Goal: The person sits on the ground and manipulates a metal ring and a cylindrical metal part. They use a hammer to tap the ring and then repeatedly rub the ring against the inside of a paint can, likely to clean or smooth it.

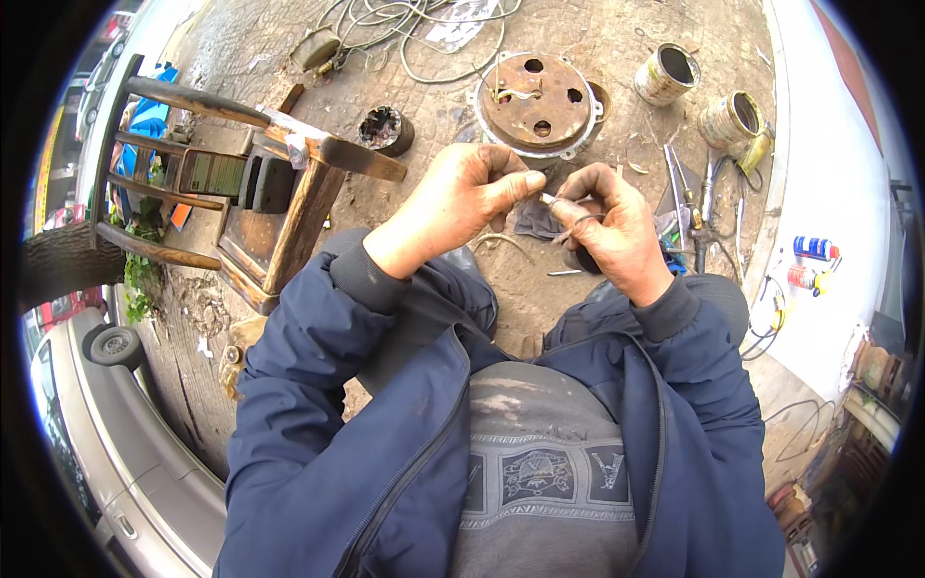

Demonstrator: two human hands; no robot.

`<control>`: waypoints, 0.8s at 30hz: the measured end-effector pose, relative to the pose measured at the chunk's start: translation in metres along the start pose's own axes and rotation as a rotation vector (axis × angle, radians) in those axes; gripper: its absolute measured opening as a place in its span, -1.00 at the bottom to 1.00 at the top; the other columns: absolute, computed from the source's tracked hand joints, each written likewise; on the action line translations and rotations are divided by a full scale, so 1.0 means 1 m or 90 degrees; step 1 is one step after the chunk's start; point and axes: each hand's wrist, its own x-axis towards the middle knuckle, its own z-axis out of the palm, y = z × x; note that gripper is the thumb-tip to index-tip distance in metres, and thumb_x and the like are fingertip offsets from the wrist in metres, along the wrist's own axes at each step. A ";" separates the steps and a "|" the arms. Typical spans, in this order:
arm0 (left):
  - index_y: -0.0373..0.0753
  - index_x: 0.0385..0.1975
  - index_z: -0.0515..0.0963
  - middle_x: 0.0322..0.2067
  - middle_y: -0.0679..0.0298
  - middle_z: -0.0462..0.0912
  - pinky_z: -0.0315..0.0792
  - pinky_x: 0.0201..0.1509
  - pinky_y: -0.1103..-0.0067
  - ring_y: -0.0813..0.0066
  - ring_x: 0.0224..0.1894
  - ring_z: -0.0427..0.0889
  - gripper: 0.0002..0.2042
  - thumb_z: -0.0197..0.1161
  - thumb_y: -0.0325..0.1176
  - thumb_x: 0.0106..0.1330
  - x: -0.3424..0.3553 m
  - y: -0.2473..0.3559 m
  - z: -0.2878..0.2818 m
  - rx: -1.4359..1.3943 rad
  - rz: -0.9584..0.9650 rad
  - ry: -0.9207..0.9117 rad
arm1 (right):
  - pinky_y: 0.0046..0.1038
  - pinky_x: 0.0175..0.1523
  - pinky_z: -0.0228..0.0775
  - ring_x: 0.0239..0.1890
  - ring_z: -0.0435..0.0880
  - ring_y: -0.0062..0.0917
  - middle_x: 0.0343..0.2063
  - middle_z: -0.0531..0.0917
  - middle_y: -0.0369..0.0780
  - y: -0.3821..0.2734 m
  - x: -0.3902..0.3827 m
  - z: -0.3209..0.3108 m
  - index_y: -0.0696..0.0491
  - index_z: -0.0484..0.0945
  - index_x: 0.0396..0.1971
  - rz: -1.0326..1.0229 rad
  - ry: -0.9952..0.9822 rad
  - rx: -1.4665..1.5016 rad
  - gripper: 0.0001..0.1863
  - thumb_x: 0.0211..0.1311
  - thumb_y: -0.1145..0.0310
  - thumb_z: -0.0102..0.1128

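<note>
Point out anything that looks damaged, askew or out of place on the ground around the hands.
The round metal disc ahead of the left hand and right hand is heavily rusted. Two open tin cans lie tipped on their sides. Loose wire sprawls tangled, and hand tools lie scattered on the bare ground.

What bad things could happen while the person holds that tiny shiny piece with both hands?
The small metal piece is pinched only by the fingertips of the left hand and right hand. It might slip and get lost on the cluttered dirt ground. Its end looks thin, so it could possibly prick a finger. Loose tools lie close by the right knee and could be stepped on.
</note>
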 end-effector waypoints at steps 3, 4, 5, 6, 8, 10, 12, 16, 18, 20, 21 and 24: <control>-0.33 -0.35 0.69 -0.63 0.42 0.58 0.35 -0.51 0.65 0.73 -0.60 0.50 -0.71 0.44 -0.21 0.51 -0.007 0.002 -0.006 0.006 0.005 -0.002 | -0.57 -0.16 0.59 -0.28 0.69 -0.70 -0.28 0.78 -0.30 -0.015 -0.002 0.007 0.14 0.73 0.05 0.009 -0.025 -0.062 -0.75 0.47 0.41 0.37; -0.33 -0.37 0.69 -0.63 0.42 0.58 0.34 -0.52 0.65 0.73 -0.60 0.50 -0.70 0.44 -0.20 0.51 -0.012 0.003 -0.009 0.017 -0.002 0.002 | -0.57 -0.17 0.58 -0.28 0.68 -0.72 -0.29 0.78 -0.31 -0.018 -0.003 0.011 0.16 0.73 0.00 -0.012 -0.025 -0.069 -0.79 0.47 0.42 0.36; -0.33 -0.38 0.68 -0.63 0.42 0.58 0.34 -0.53 0.65 0.73 -0.61 0.49 -0.70 0.44 -0.20 0.51 -0.015 0.003 -0.009 0.021 -0.005 0.005 | -0.56 -0.18 0.58 -0.29 0.67 -0.73 -0.30 0.78 -0.32 -0.020 -0.004 0.013 0.18 0.74 -0.05 -0.032 -0.024 -0.082 -0.82 0.48 0.43 0.36; -0.33 -0.40 0.69 -0.62 0.40 0.59 0.33 -0.56 0.65 0.72 -0.64 0.48 -0.68 0.43 -0.19 0.52 -0.016 0.002 -0.010 0.054 -0.013 0.016 | -0.55 -0.18 0.57 -0.29 0.66 -0.74 -0.32 0.78 -0.31 -0.021 -0.003 0.015 0.21 0.73 -0.12 -0.065 -0.024 -0.140 -0.85 0.48 0.43 0.35; -0.33 -0.41 0.69 -0.62 0.40 0.59 0.32 -0.58 0.65 0.72 -0.66 0.47 -0.66 0.43 -0.17 0.52 -0.018 0.002 -0.012 0.054 -0.032 0.040 | -0.54 -0.18 0.57 -0.30 0.67 -0.74 -0.34 0.78 -0.29 -0.024 -0.001 0.015 0.21 0.73 -0.11 -0.056 -0.024 -0.174 -0.84 0.48 0.43 0.35; -0.33 -0.43 0.70 -0.62 0.40 0.60 0.31 -0.62 0.66 0.72 -0.68 0.46 -0.64 0.43 -0.15 0.52 -0.020 0.002 -0.015 0.045 -0.033 0.063 | -0.54 -0.19 0.57 -0.30 0.67 -0.73 -0.35 0.78 -0.28 -0.023 0.000 0.015 0.21 0.73 -0.12 -0.055 -0.024 -0.200 -0.85 0.48 0.43 0.36; -0.40 -0.41 0.72 -0.66 0.36 0.57 0.34 -0.62 0.60 0.69 -0.68 0.48 -0.59 0.44 -0.11 0.51 -0.019 0.003 -0.020 0.057 -0.043 0.066 | -0.53 -0.20 0.57 -0.32 0.66 -0.73 -0.38 0.77 -0.28 -0.021 0.001 0.015 0.21 0.72 -0.14 -0.060 -0.022 -0.219 -0.85 0.48 0.43 0.35; -0.31 -0.43 0.69 -0.62 0.40 0.60 0.29 -0.64 0.67 0.72 -0.70 0.46 -0.63 0.43 -0.12 0.52 -0.019 0.002 -0.026 -0.009 -0.040 0.046 | -0.55 -0.28 0.53 -0.40 0.64 -0.74 -0.44 0.70 -0.33 -0.012 0.004 0.012 0.20 0.70 -0.17 -0.077 0.026 -0.187 -0.85 0.51 0.40 0.34; -0.27 -0.43 0.67 -0.62 0.45 0.56 0.26 -0.64 0.70 0.74 -0.68 0.44 -0.64 0.42 -0.11 0.52 -0.018 -0.001 -0.042 -0.058 -0.072 0.152 | -0.58 -0.32 0.51 -0.43 0.63 -0.75 -0.46 0.67 -0.35 -0.007 0.006 0.006 0.19 0.69 -0.17 -0.055 0.069 -0.110 -0.84 0.53 0.38 0.32; -0.23 -0.41 0.67 -0.61 0.50 0.54 0.26 -0.63 0.72 0.76 -0.68 0.41 -0.67 0.41 -0.11 0.53 -0.012 -0.005 -0.066 -0.102 -0.049 0.242 | -0.63 -0.35 0.52 -0.47 0.60 -0.77 -0.42 0.65 -0.36 -0.008 0.011 -0.008 0.18 0.67 -0.12 -0.056 0.088 -0.049 -0.84 0.58 0.38 0.27; -0.22 -0.39 0.68 -0.61 0.53 0.52 0.26 -0.62 0.73 0.77 -0.69 0.38 -0.68 0.41 -0.11 0.53 -0.012 -0.008 -0.077 -0.085 -0.046 0.281 | -0.63 -0.34 0.53 -0.46 0.60 -0.77 -0.39 0.66 -0.35 -0.008 0.011 -0.012 0.18 0.66 -0.10 -0.048 0.111 -0.025 -0.84 0.59 0.38 0.25; -0.37 -0.03 0.65 -0.28 0.28 0.71 0.58 -0.22 0.62 0.59 -0.33 0.66 -0.67 0.48 -0.22 0.46 -0.002 -0.027 -0.080 0.057 0.105 0.282 | -0.60 -0.35 0.56 -0.48 0.59 -0.75 -0.41 0.60 -0.37 -0.008 0.011 -0.021 0.17 0.65 -0.09 -0.039 0.119 0.023 -0.83 0.62 0.35 0.23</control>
